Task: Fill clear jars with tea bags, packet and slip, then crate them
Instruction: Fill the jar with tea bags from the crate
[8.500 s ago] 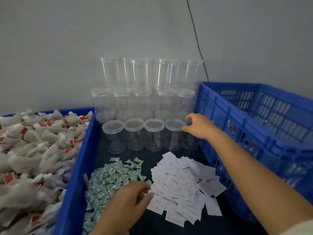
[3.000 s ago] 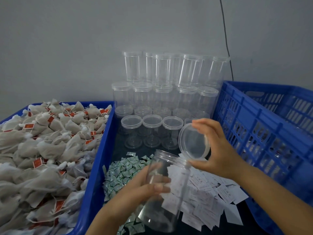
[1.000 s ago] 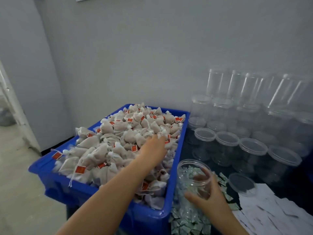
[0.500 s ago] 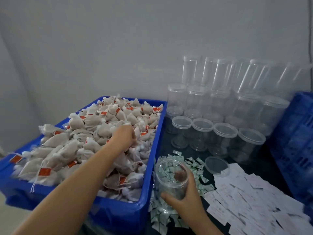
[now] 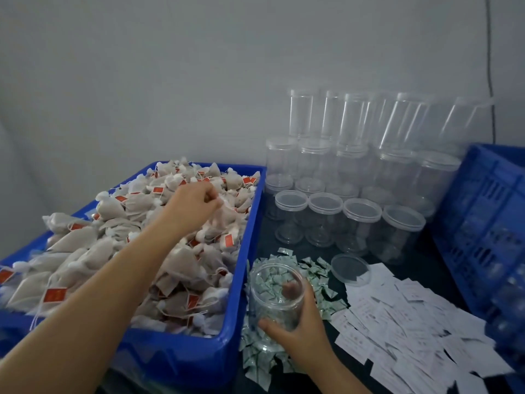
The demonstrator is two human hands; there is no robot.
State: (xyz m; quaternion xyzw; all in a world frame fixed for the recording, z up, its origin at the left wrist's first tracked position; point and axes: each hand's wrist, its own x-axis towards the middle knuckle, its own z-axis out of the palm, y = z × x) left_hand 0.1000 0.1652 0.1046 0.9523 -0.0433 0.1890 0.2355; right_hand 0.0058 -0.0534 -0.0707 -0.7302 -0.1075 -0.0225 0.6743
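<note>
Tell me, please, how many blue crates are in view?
2: one crate at left, heaped with tea bags; one crate at right, partly cut off by the frame.

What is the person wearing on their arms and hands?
Nothing that shows. The left hand and right hand are bare: no gloves, rings or watch visible. Both forearms are uncovered right to the picture's edge, so no sleeve appears.

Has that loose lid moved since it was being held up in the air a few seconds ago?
Yes. The loose lid now lies flat on the dark table, down in front of the front row of capped jars, beside the paper slips.
</note>
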